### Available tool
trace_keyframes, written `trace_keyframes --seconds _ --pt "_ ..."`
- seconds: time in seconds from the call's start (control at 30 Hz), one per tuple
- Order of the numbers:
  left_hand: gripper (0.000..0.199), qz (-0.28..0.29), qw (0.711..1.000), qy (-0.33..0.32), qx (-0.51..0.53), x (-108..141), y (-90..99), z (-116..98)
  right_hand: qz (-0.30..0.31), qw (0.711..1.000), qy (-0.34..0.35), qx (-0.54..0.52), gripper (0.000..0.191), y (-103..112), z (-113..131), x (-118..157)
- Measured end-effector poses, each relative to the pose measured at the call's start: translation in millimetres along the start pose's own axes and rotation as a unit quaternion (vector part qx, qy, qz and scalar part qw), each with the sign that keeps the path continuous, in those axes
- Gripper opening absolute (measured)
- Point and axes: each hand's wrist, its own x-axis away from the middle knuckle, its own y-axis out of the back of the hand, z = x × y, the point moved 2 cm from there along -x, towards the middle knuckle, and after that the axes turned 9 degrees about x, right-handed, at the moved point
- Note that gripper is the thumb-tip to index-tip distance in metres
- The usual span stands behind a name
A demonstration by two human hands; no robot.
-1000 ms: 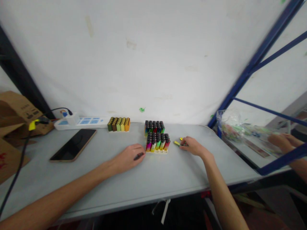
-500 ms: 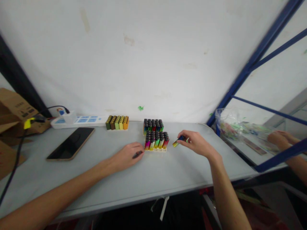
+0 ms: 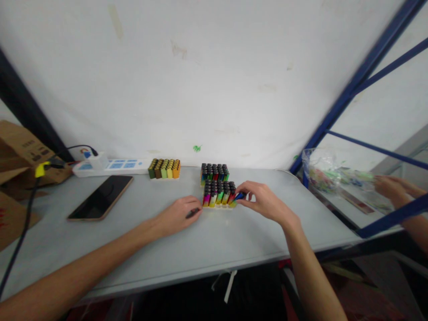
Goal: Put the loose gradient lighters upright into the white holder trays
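Colourful black-topped lighters point(image 3: 219, 191) stand in rows in a pale tray point(image 3: 220, 207) near the middle of the table. Behind them is a second block of dark-topped lighters point(image 3: 214, 171). My right hand point(image 3: 262, 199) pinches a blue and yellow lighter point(image 3: 239, 196), tilted against the right end of the front block. My left hand point(image 3: 182, 215) rests at the tray's left corner, its fingers closed round a small dark object point(image 3: 192, 213). Further left stands a block of green, brown, yellow and orange lighters point(image 3: 164, 169).
A phone point(image 3: 101, 197) lies on the left, before a white power strip point(image 3: 122, 166). Cardboard point(image 3: 26, 151) and a cable are at the far left. On the right, beyond a blue frame point(image 3: 337, 104), are a plastic bag point(image 3: 321, 171) and another person's hands point(image 3: 394, 187).
My right hand has moved left with the lighter, from apart from the front block to its right end. My left hand has stayed at the tray's corner.
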Motion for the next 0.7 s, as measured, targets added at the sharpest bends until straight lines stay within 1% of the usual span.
trace_keyframes --seconds 0.17,0.33,0.4,0.47,0.6,0.7 --pt "0.017 -0.004 1.000 -0.003 0.006 0 0.5 -1 -0.016 1.000 0.019 0.008 0.022 -9 9 -5" --pt "0.018 0.000 1.000 -0.004 -0.004 0 0.9 -3 -0.014 0.999 0.029 0.030 0.017 -16 15 -8" --pt "0.019 0.005 1.000 -0.003 -0.007 -1 1.0 -3 -0.027 0.999 0.013 0.041 0.013 -21 15 -10" --pt "0.019 0.006 1.000 -0.003 -0.007 -1 1.0 -3 -0.045 0.998 -0.016 0.046 0.013 -28 12 -13" --pt "0.018 0.008 1.000 -0.002 -0.007 -1 0.9 -3 -0.076 0.992 -0.080 0.067 0.027 -47 5 -19" --pt "0.017 0.009 1.000 0.001 -0.004 0 0.6 -3 -0.099 0.986 -0.102 0.086 0.034 -60 4 -23"
